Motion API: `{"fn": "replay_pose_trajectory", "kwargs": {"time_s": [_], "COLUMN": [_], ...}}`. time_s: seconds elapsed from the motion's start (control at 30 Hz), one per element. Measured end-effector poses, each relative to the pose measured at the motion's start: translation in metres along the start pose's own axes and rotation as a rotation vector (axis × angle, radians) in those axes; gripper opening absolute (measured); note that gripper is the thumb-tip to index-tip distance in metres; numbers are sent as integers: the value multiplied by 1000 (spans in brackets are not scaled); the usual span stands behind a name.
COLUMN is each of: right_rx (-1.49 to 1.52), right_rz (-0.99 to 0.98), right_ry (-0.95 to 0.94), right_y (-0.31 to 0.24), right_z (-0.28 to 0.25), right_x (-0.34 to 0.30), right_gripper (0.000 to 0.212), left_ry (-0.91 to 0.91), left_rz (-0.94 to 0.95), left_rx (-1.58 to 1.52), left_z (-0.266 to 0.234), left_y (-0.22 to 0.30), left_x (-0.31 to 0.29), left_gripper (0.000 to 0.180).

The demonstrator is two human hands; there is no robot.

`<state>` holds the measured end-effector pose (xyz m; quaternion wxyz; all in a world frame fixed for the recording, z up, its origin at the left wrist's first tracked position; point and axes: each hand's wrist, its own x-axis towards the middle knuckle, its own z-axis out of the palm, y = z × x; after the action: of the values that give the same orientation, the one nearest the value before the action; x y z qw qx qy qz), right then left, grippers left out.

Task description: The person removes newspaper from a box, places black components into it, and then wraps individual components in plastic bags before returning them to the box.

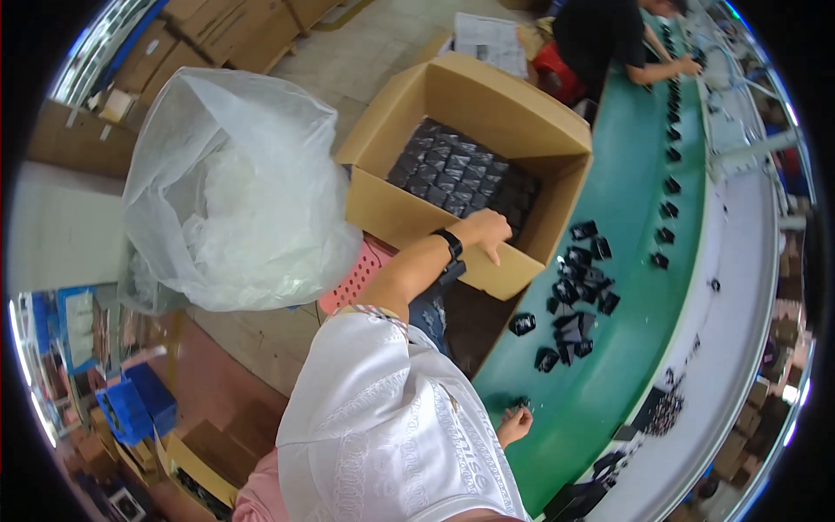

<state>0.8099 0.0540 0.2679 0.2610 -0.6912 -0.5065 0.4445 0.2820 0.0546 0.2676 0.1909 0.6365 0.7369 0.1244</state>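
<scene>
My left hand point(488, 229), with a dark band on the wrist, is closed over the near rim of a large open cardboard box point(407, 207). Its thumb lies down the outer wall and its fingers bend inward, partly hidden. Inside the box, rows of dark, clear-wrapped pieces point(452, 170) are packed side by side. Low at the green work surface point(600, 383), my right hand point(515, 427) pinches a small black piece point(520, 404), its shape too small to make out. Beyond that hand lies a loose heap of glossy black pieces point(584, 283).
A big translucent plastic bag point(252, 200) stands left of the box, beside a pink perforated container point(355, 280). Black pieces point(669, 210) line the far side of the green surface. A co-worker point(600, 39) works at its far end. Blue bins point(137, 404) stand lower left.
</scene>
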Motion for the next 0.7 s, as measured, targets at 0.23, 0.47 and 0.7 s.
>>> {"fn": "replay_pose_trajectory", "kwargs": {"time_s": [0.23,0.47,0.7], "right_rx": [-59,201,279], "right_rz": [-317,28,295], "right_ry": [144,-476,-585], "right_y": [14,73,69], "right_z": [-41,-16,-23], "right_x": [-47,-92,-76], "right_gripper": [14,18,40], "left_ry": [369,640,246], "left_rz": [-86,-150,-490], "left_rx": [266,100,-199], "left_z": [2,58,173], "left_y": [49,150,102], "left_x": [-38,-116,-286], "left_gripper": [55,40,37]}}
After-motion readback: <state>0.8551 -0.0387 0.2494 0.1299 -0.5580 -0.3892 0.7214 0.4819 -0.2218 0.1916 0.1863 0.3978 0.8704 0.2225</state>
